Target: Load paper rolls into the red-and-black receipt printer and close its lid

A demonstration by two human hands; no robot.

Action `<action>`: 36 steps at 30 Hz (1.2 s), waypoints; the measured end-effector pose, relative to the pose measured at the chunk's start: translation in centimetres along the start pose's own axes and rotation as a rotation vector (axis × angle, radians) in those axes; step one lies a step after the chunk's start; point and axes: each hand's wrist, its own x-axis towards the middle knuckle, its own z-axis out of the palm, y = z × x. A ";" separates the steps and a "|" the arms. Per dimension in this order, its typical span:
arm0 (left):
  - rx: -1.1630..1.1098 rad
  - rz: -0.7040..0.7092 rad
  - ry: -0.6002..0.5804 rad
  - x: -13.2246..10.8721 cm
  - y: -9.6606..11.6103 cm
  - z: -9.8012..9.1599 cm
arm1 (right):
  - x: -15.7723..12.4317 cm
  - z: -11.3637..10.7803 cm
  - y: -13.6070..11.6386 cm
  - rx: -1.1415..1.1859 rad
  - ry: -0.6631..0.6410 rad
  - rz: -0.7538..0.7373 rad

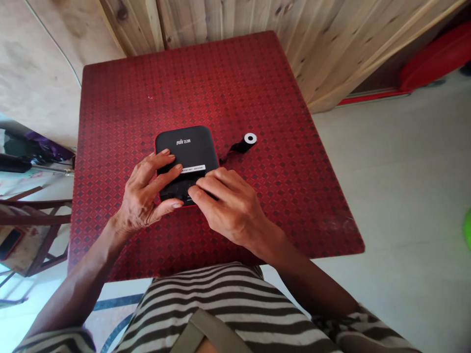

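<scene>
A black rounded case (191,147) with white lettering and a white label strip lies flat near the middle of a red patterned table (257,83). My left hand (145,193) grips the case's left and near edge, fingers across its top, thumb at the near side. My right hand (230,206) rests on the case's near right corner with fingers curled and pressed down on it. A thin black strap runs from the case's right side to a small black cylinder with a white end (249,139) lying on the table.
A wooden plank wall (221,19) stands behind the table. A wooden chair (33,220) stands at the left. Pale floor (405,171) lies to the right, with red objects (434,59) by the wall.
</scene>
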 end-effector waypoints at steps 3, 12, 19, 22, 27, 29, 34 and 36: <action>0.004 0.009 -0.002 0.0 0.1 0.0 | 0.1 0.0 0.0 0.014 -0.012 0.000; -0.014 -0.012 0.035 0.1 0.0 0.6 | -0.1 0.0 0.2 0.045 -0.035 0.020; -0.079 -0.024 0.048 -0.5 0.4 1.1 | -0.3 0.2 -0.2 0.038 0.065 0.007; -0.089 -0.068 0.064 -0.8 1.0 1.0 | -0.8 0.0 0.0 0.119 0.154 0.063; 0.048 -0.149 0.308 -1.9 1.9 0.6 | -2.8 0.4 1.1 0.298 0.325 0.337; 0.093 -0.167 0.364 -2.7 2.0 0.8 | -3.5 1.2 1.3 0.346 0.337 0.468; 0.171 -0.117 0.296 -4.5 1.8 2.5 | -4.6 3.9 1.2 0.448 0.295 0.542; 0.217 -0.109 0.292 -4.8 1.8 2.9 | -4.7 4.8 1.2 0.500 0.273 0.527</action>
